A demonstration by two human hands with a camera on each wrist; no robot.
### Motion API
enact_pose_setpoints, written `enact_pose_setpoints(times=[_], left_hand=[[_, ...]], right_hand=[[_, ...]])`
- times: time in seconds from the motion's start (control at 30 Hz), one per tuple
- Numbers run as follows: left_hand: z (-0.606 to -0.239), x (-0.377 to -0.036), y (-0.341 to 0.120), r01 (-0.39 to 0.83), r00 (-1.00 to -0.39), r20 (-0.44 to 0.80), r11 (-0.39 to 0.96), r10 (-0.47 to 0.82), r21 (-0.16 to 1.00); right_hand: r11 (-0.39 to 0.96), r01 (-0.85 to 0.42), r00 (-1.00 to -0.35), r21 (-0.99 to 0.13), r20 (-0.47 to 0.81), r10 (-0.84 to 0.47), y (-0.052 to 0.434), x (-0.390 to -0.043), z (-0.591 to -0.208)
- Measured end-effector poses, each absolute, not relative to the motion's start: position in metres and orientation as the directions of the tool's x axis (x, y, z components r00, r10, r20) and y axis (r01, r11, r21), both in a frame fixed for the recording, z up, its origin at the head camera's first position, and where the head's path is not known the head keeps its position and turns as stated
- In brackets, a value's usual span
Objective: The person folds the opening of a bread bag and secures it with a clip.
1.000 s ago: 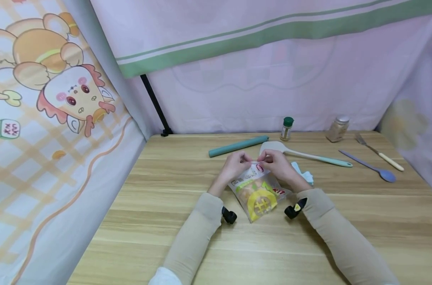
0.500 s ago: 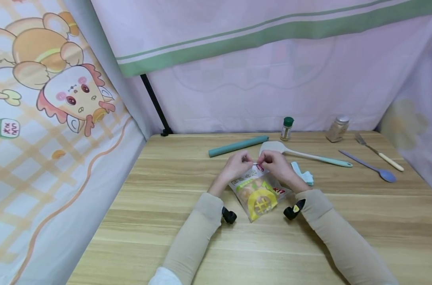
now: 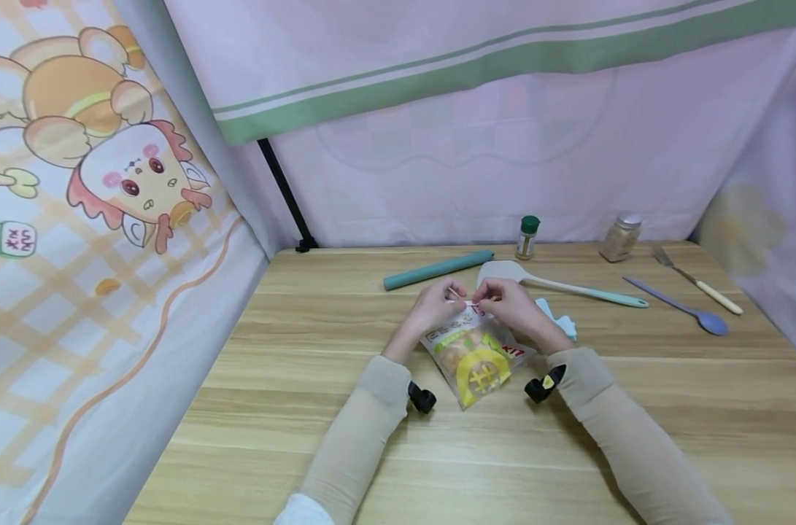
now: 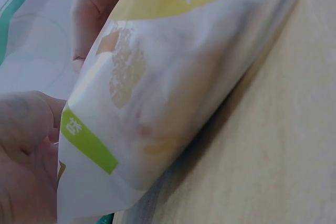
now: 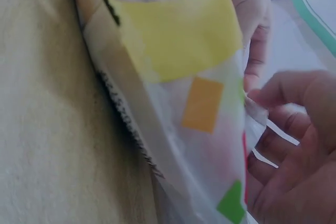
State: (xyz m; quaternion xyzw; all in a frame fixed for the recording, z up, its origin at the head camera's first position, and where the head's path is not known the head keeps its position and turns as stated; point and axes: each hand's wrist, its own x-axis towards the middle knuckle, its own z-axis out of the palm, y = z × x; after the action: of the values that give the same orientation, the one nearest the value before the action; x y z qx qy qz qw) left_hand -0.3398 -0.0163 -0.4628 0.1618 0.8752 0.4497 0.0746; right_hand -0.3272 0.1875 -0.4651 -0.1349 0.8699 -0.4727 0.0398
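Yellow snack packet (image 3: 476, 356), one, pinched by left hand (image 3: 435, 308), right hand (image 3: 512, 306)

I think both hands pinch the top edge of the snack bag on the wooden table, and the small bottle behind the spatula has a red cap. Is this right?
Not quite: the small bottle has a green cap, as the head view shows. The rest holds: the left hand and the right hand pinch the top edge of the snack bag on the wooden table, behind the spatula.

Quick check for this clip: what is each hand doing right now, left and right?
Left hand: pinches the top edge of the snack packet.
Right hand: pinches the same top edge, opposite the left.
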Motion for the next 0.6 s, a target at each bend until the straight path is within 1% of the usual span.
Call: enact_pose_setpoints(times=[0.1,0.27,0.37,0.6], left_hand=[[-0.4621,-0.3392,-0.0166,0.219,-0.935,0.017,0.541,0.353,0.812],[-0.4601,-0.3381,-0.0173,0.209,-0.937,0.011,0.533,0.35,0.82],[-0.4588,-0.3375,-0.0181,0.211,-0.936,0.014,0.529,0.352,0.822],[-0.4582,-0.3397,-0.0208,0.246,-0.926,0.04,0.521,0.375,0.817]], right_hand=[[0.508,-0.179,-0.96,-0.842,0.035,-0.28,0.1886,-0.3277,-0.4647],[0.496,-0.191,-0.956,-0.847,0.046,-0.289,0.1896,-0.3292,-0.464],[0.494,-0.17,-0.956,-0.853,0.022,-0.292,0.191,-0.3301,-0.463],[0.545,-0.143,-0.955,-0.827,-0.029,-0.294,0.1963,-0.3321,-0.4639]])
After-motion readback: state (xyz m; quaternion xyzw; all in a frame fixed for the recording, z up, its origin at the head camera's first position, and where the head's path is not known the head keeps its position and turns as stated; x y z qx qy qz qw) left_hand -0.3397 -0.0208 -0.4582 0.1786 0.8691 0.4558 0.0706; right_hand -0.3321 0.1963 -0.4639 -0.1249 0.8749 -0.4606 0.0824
